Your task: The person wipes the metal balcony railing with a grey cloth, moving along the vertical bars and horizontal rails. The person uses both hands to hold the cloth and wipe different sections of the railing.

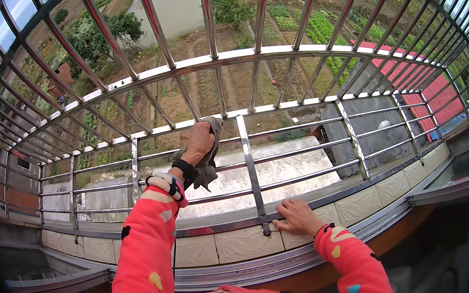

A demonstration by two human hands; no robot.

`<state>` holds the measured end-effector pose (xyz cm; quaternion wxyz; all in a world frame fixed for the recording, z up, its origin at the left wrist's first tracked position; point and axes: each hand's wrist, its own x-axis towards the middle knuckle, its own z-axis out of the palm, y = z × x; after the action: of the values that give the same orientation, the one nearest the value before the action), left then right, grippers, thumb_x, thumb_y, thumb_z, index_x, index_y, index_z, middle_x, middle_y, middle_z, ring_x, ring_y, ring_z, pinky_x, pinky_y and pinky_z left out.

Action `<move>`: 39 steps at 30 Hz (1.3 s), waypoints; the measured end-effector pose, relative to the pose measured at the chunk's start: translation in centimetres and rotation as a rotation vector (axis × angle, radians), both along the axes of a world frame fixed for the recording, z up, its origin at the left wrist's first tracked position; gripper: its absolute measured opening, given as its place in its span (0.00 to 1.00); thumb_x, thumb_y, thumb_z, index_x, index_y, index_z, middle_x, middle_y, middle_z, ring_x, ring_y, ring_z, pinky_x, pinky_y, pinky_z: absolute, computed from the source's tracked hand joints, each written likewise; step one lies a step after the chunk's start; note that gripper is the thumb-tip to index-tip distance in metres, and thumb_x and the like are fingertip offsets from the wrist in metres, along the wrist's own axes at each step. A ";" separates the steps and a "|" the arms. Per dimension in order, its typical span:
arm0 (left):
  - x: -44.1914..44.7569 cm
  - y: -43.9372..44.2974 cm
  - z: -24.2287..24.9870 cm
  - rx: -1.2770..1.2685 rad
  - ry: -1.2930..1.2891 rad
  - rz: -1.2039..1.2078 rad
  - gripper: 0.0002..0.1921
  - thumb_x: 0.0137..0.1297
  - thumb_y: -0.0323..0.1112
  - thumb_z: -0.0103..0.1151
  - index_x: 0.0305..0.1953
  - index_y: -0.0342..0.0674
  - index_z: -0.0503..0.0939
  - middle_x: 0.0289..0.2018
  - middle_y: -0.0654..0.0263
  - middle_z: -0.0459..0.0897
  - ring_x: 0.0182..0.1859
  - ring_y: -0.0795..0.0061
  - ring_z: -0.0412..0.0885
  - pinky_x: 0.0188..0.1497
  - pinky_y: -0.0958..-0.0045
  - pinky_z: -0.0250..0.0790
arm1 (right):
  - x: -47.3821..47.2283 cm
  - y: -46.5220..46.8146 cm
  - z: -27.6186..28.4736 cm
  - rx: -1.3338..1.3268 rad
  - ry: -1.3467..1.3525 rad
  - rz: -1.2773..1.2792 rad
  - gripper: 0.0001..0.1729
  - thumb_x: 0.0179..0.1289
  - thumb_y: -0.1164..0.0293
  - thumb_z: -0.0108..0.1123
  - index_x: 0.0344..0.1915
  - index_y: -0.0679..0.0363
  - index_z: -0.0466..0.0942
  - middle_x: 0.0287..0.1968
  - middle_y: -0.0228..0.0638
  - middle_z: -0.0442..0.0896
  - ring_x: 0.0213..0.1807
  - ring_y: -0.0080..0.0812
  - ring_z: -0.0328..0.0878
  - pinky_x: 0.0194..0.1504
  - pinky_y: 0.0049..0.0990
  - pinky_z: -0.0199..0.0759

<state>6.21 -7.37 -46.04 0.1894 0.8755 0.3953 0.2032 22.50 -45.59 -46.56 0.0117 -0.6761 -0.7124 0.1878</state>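
Observation:
My left hand (200,141) is stretched out through the open window and closed on a grey-brown cloth (208,161), which hangs down beside the wrist. Both are at the lower front rail (182,125) of a shiny metal window cage. A dark band circles that wrist. My right hand (298,218) rests with its fingers spread at the dark inner rail (241,224), beside the foot of a flat metal crossbar (253,167), and holds nothing. Beneath it runs a sill of cream tiles (197,251). Pink patterned sleeves cover both arms.
Upright bars (260,10) rise beyond the hands, and spaced floor bars lie over a drop. Window tracks (253,269) run along the near edge. Below are a pale roof slab (268,160), a pond (173,7), garden plots and a red roof (439,94).

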 end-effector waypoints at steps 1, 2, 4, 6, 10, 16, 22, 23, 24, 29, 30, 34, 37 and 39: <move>2.1 -1.5 0.5 -0.007 -0.005 -0.009 0.08 0.54 0.28 0.55 0.32 0.30 0.82 0.34 0.40 0.84 0.43 0.37 0.83 0.49 0.46 0.76 | -0.3 -0.3 0.4 0.108 0.002 -0.017 0.28 0.64 0.47 0.63 0.50 0.59 0.78 0.47 0.43 0.80 0.55 0.47 0.78 0.51 0.43 0.74; 4.0 -2.9 1.1 -0.022 -0.023 -0.063 0.08 0.55 0.28 0.55 0.33 0.30 0.82 0.35 0.41 0.85 0.43 0.37 0.83 0.49 0.46 0.76 | -0.5 -0.6 0.8 0.199 -0.023 -0.042 0.29 0.63 0.48 0.65 0.52 0.59 0.77 0.51 0.44 0.79 0.59 0.48 0.75 0.54 0.43 0.73; 7.8 -5.0 1.8 -0.084 -0.085 -0.151 0.09 0.55 0.27 0.56 0.34 0.30 0.83 0.37 0.39 0.84 0.45 0.37 0.82 0.52 0.46 0.75 | -0.6 -2.6 2.2 0.217 -0.075 -0.126 0.32 0.61 0.52 0.69 0.59 0.59 0.76 0.65 0.46 0.72 0.72 0.50 0.63 0.66 0.46 0.65; 11.0 -6.0 2.4 -0.082 0.005 -0.134 0.10 0.55 0.27 0.56 0.36 0.29 0.84 0.40 0.40 0.85 0.48 0.37 0.83 0.55 0.47 0.75 | 0.0 -7.4 4.3 0.173 -0.029 -0.218 0.33 0.60 0.55 0.71 0.60 0.59 0.75 0.67 0.48 0.71 0.74 0.51 0.61 0.68 0.47 0.63; 15.1 -5.3 1.8 -0.129 0.169 -0.092 0.13 0.55 0.26 0.56 0.40 0.29 0.85 0.43 0.40 0.86 0.50 0.39 0.84 0.58 0.49 0.76 | 1.8 -18.7 7.7 0.148 -0.020 -0.460 0.35 0.56 0.60 0.75 0.62 0.59 0.75 0.69 0.48 0.68 0.76 0.54 0.58 0.71 0.50 0.59; 19.6 -3.6 -1.4 -0.100 0.142 -0.012 0.13 0.55 0.26 0.57 0.41 0.28 0.85 0.44 0.37 0.85 0.51 0.39 0.84 0.58 0.51 0.76 | 2.7 -26.0 5.3 0.160 -0.068 -0.546 0.38 0.53 0.62 0.75 0.64 0.58 0.72 0.70 0.50 0.66 0.76 0.54 0.58 0.72 0.52 0.53; 22.1 -1.8 -3.3 -0.264 0.026 0.038 0.14 0.55 0.27 0.59 0.41 0.28 0.85 0.45 0.39 0.86 0.52 0.41 0.84 0.58 0.54 0.75 | 2.9 -26.4 2.0 0.259 -0.068 -0.529 0.37 0.57 0.55 0.64 0.65 0.57 0.67 0.69 0.51 0.65 0.74 0.54 0.60 0.70 0.58 0.48; 22.0 -1.4 -3.7 -0.307 -0.006 0.004 0.14 0.56 0.28 0.59 0.43 0.30 0.86 0.45 0.41 0.86 0.52 0.42 0.84 0.58 0.55 0.75 | 2.9 -26.5 1.8 0.244 -0.075 -0.525 0.37 0.58 0.54 0.63 0.65 0.57 0.67 0.69 0.51 0.65 0.74 0.54 0.60 0.70 0.58 0.48; 21.7 -1.2 -4.2 -0.353 -0.042 -0.028 0.14 0.57 0.28 0.59 0.44 0.31 0.86 0.46 0.43 0.87 0.52 0.42 0.84 0.58 0.56 0.75 | 2.9 -26.7 1.7 0.244 -0.082 -0.523 0.37 0.58 0.54 0.63 0.65 0.57 0.67 0.69 0.51 0.65 0.74 0.54 0.61 0.70 0.58 0.48; 20.9 -0.4 -6.5 -0.141 -0.128 -0.166 0.15 0.59 0.26 0.58 0.46 0.30 0.86 0.43 0.52 0.89 0.47 0.50 0.86 0.53 0.61 0.76 | 2.8 -26.7 1.7 0.227 -0.114 -0.518 0.37 0.58 0.52 0.61 0.65 0.56 0.66 0.69 0.51 0.65 0.74 0.54 0.61 0.69 0.57 0.49; 20.6 -0.5 -6.7 -0.088 -0.165 -0.195 0.15 0.58 0.26 0.58 0.47 0.31 0.86 0.43 0.52 0.89 0.47 0.49 0.86 0.53 0.60 0.76 | 2.8 -26.6 1.7 0.231 -0.107 -0.520 0.38 0.58 0.52 0.61 0.65 0.56 0.66 0.69 0.51 0.65 0.74 0.54 0.61 0.69 0.58 0.49; 18.6 -2.1 -5.8 -0.094 0.132 -0.257 0.17 0.55 0.29 0.59 0.47 0.38 0.87 0.40 0.49 0.87 0.46 0.43 0.83 0.53 0.53 0.76 | 2.9 -26.4 2.1 0.250 -0.089 -0.517 0.38 0.56 0.54 0.64 0.64 0.57 0.66 0.69 0.51 0.64 0.74 0.55 0.60 0.70 0.59 0.49; 16.9 -4.1 -3.3 -0.319 0.054 -0.211 0.15 0.56 0.29 0.60 0.46 0.38 0.87 0.32 0.58 0.87 0.40 0.53 0.86 0.47 0.57 0.77 | 2.8 -26.2 2.2 0.283 -0.088 -0.523 0.39 0.54 0.56 0.65 0.64 0.58 0.66 0.69 0.52 0.65 0.74 0.56 0.60 0.70 0.59 0.48; 15.1 -5.6 -1.0 -0.774 -0.169 -0.034 0.14 0.60 0.29 0.60 0.47 0.37 0.87 0.30 0.64 0.87 0.36 0.65 0.86 0.43 0.63 0.78 | 2.7 -26.1 2.3 0.310 -0.103 -0.526 0.38 0.54 0.57 0.66 0.64 0.58 0.67 0.69 0.52 0.65 0.74 0.55 0.60 0.70 0.58 0.48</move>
<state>21.30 -12.98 -47.00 0.5405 0.7260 0.4113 0.1077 25.20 -71.73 -44.29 0.1268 -0.8360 -0.5328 0.0332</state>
